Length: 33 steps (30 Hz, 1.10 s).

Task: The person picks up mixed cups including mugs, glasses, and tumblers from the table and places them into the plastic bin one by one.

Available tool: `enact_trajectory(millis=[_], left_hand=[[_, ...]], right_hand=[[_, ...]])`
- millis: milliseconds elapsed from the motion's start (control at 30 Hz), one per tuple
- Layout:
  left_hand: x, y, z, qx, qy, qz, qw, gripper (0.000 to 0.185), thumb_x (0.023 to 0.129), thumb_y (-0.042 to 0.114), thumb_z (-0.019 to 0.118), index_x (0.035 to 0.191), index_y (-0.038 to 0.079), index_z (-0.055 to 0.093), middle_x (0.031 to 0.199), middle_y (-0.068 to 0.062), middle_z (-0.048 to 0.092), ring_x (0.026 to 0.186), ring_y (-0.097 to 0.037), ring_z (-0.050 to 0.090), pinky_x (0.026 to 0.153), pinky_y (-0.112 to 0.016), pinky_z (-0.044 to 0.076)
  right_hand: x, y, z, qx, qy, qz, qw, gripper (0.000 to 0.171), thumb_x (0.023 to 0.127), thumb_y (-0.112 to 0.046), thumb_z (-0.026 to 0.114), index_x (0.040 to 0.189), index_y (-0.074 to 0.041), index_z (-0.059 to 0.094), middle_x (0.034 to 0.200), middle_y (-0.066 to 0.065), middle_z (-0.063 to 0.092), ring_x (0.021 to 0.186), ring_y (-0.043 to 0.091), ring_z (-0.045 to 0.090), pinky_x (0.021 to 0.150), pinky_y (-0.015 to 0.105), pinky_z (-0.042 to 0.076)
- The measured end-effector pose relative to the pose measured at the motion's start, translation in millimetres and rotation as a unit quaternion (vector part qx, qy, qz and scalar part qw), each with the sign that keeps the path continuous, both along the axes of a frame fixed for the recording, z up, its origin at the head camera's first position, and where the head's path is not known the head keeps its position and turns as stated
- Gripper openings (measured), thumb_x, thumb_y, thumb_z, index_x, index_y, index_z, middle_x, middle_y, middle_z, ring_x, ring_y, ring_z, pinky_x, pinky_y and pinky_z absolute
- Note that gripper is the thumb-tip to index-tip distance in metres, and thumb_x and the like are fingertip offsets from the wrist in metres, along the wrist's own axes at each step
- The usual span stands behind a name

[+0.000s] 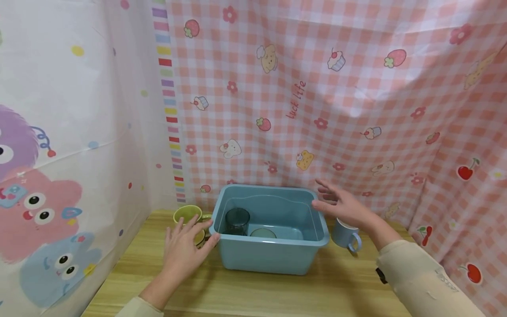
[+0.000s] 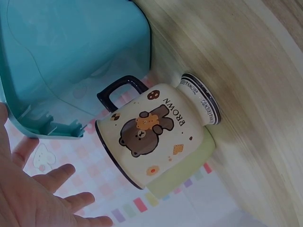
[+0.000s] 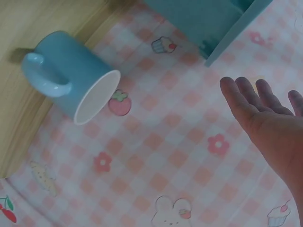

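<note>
While flanking the blue tub (image 1: 273,257), both hands' fingers (image 1: 186,229) spread, holding nothing.

the rectangular plastic tub (image 1: 273,253) is pale teal all over. inside it stand a dark smoky-grey glass tumbler (image 1: 237,221) and a pale green round bowl (image 1: 263,233). the ceramic mug with a bear print (image 2: 154,137) is cream outside, with a brown cartoon bear, orange biscuits, brown dots, a black handle and rim, and the word "brown" in dark letters; its inside is light green. the plain ceramic mug (image 3: 71,78) is sky blue with a white inside. the wooden table (image 1: 245,290) is light yellow-brown with streaky grain. the backdrop cloth (image 1: 336,101) is pink-and-white gingham, sprinkled with strawberries, cupcakes, flowers and cherries.
</note>
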<state>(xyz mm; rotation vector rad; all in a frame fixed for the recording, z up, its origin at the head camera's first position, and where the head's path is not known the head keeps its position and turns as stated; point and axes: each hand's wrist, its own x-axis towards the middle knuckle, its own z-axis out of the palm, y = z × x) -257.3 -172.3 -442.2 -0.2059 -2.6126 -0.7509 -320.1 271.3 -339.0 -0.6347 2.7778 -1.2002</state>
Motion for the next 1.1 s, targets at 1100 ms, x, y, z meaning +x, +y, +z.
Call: enact_trajectory(millis=[1100], left_hand=[[-0.6, 0.0, -1.0, 0.004, 0.003, 0.002, 1.0000, 0.054, 0.099, 0.062, 0.068, 0.141, 0.028, 0.071, 0.163, -0.017, 0.053, 0.156, -0.058, 0.032, 0.121, -0.086, 0.011]], right_hand=[[5.2, 48.7, -8.8, 0.047, 0.022, -0.091, 0.995, 0.089, 0.106, -0.053, 0.061, 0.173, -0.015, 0.016, 0.169, 0.033, 0.035, 0.150, 0.058, 0.041, 0.115, 0.073, 0.043]])
